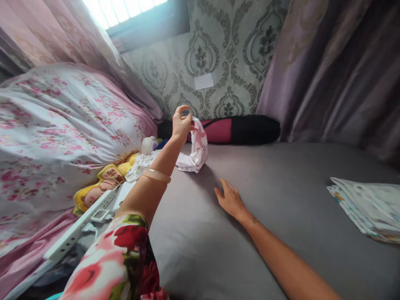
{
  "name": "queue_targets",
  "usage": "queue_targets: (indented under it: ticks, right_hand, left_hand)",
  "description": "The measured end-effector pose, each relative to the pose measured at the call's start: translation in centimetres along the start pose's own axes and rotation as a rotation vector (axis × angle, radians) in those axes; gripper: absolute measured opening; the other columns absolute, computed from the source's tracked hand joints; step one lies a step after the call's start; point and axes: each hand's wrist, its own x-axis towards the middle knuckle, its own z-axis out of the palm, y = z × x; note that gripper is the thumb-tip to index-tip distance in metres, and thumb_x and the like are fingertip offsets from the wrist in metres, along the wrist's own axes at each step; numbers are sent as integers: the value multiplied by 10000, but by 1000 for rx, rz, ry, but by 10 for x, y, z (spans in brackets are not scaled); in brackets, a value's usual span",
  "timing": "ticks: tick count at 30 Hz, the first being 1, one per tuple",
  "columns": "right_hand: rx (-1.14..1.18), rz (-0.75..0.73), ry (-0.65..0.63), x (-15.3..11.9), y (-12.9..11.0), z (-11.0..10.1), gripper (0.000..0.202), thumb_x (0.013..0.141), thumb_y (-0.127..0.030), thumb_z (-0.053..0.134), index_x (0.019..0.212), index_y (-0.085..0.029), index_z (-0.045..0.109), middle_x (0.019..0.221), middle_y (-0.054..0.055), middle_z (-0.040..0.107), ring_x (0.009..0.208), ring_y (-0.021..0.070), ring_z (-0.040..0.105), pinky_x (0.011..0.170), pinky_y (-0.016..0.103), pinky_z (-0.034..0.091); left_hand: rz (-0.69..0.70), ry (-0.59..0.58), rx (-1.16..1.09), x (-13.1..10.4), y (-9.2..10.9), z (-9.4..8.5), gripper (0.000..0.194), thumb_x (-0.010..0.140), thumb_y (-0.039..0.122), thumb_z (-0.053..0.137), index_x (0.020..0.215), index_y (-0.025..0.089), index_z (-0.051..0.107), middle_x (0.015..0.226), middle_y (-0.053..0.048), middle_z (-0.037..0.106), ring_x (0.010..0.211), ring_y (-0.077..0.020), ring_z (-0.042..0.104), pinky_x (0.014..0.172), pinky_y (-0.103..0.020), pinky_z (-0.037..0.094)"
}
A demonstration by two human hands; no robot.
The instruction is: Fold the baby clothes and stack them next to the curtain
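Raised above the far part of the bed, my left hand [182, 123] pinches one end of a white cloth with a pink print [200, 146]. The cloth hangs in a loop, and its lower part reaches the grey bed sheet [281, 175]. Whether it is a garment I cannot make out. My right hand [230, 199] is low over the sheet with its fingers apart and nothing in them, to the right of the cloth and apart from it. Behind my left forearm lies more white fabric [139, 166], partly hidden.
A white power strip [78, 227] with plugs runs along the left edge, beside a yellow cartoon cushion [90, 196] and a floral-covered heap [62, 133]. A black and pink bolster-like roll [246, 130] lies against the wall. Folded cloths [368, 208] are stacked at right.
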Motion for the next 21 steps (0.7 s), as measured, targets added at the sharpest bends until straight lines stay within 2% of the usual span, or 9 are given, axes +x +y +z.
queue_targets:
  ticks: [4,7,9,12,16,18,21]
  right_hand:
    - [291,52,272,9,-9,-23,350,916,-408,439,1153,-173,544,1109,131,656,984,225,637,871,379,503]
    - [395,81,415,13,-18,-46,359,878,-498,509,1049,-183,523,954,90,650,812,201,633,711,337,518]
    - [433,98,471,14,-21,-60,366,851,-515,549,1017,-192,500,919,76,636,786,193,623,670,316,508]
    - [474,153,549,16,-20,-75,361,823,-510,584,980,-199,488,893,69,634,776,193,616,694,322,503]
    - [457,273,625,20,-9,-89,363,787,-515,601,925,-188,522,837,61,638,734,199,594,704,340,484]
    - [441,282,642,22,-3,-99,337,799,-515,576,867,-186,545,780,41,622,709,191,572,685,331,470]
    - [527,237,645,24,6,-118,354,813,-527,567,830,-174,581,725,9,607,669,161,549,652,302,457]
  left_hand:
    - [31,-123,-89,-24,14,31,127,878,191,508,948,162,610,633,41,509,538,-75,576,615,-262,578]
    - [73,-192,-146,-41,25,50,152,882,194,506,982,149,611,690,18,567,615,-91,624,669,-289,596]
    - [121,-230,-157,-51,31,61,174,881,186,507,1021,146,603,740,3,602,690,-107,656,715,-301,598]
    - [228,-274,-135,-64,38,73,238,865,159,515,1091,158,588,825,-11,640,810,-131,683,781,-310,586]
    - [358,-284,-84,-80,48,81,323,854,132,500,1164,189,568,909,-9,660,915,-150,682,814,-294,562]
    - [413,-256,-42,-85,53,78,329,859,133,493,1173,201,569,929,-6,666,945,-150,676,823,-277,549]
    - [482,-152,65,-88,59,66,301,869,157,507,1155,205,590,951,-6,673,958,-144,665,831,-254,529]
